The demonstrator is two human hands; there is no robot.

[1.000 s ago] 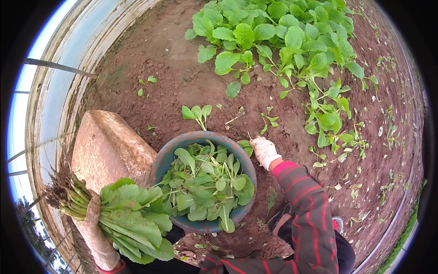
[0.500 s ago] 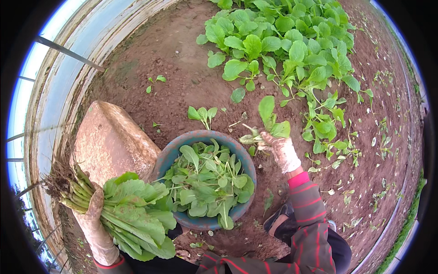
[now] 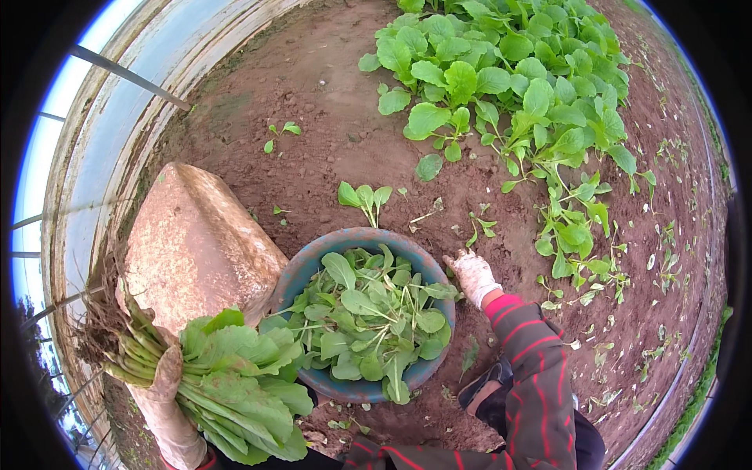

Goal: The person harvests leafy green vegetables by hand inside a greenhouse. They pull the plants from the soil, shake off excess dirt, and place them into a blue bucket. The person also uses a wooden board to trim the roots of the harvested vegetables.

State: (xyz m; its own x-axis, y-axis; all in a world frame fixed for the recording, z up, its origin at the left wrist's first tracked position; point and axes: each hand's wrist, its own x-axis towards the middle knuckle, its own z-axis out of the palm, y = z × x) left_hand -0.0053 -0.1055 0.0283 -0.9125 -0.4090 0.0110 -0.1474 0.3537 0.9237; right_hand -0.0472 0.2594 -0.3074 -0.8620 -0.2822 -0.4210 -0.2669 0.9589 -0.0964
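The basin (image 3: 294,274) sits in the soil already heaped with picked leaves, though a thick patch of greens (image 3: 509,86) beyond it is uncut, so plenty seems left. The right hand (image 3: 472,276), gloved, rests empty and loosely curled just beside its far rim. The left hand (image 3: 163,376), near its left side, grips a rooted bunch (image 3: 227,376).

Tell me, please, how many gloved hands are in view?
2. The left hand, at lower left, grips a bunch of leafy greens. The right hand rests on the soil beside the blue basin.
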